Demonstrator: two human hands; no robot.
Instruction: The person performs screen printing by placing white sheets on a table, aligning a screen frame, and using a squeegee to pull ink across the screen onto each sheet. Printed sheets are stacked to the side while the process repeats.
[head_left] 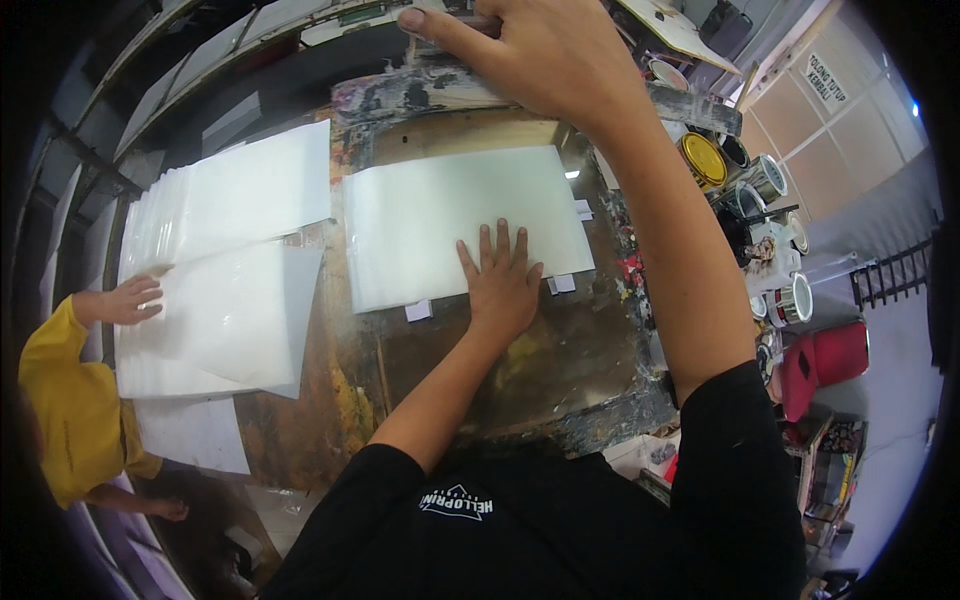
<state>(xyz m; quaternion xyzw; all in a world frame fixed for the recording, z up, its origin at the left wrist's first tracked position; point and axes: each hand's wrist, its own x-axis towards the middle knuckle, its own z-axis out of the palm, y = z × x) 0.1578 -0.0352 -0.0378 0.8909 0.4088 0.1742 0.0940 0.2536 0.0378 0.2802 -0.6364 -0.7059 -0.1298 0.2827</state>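
Sheet (430, 220) on counter (285, 440), left hand (502, 292) on it, small tabs (418, 310) at near and right edges. Two sheet piles (215, 335) to its left, one behind the other; co-worker's hand (132, 300) at nearer pile. Bar (400, 95) behind sheet, right hand (560, 55) over it. Cans (790, 298) right of counter.

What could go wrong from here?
The sheet might shift against the small white tabs at its edges if the left hand, lying flat on it, slides.

The stained bar beyond the sheet could smear it if they touch; the right hand is raised near the bar, but its grip is unclear.

The left stack looks loosely spread, so the co-worker's hand on it could nudge sheets out of line.
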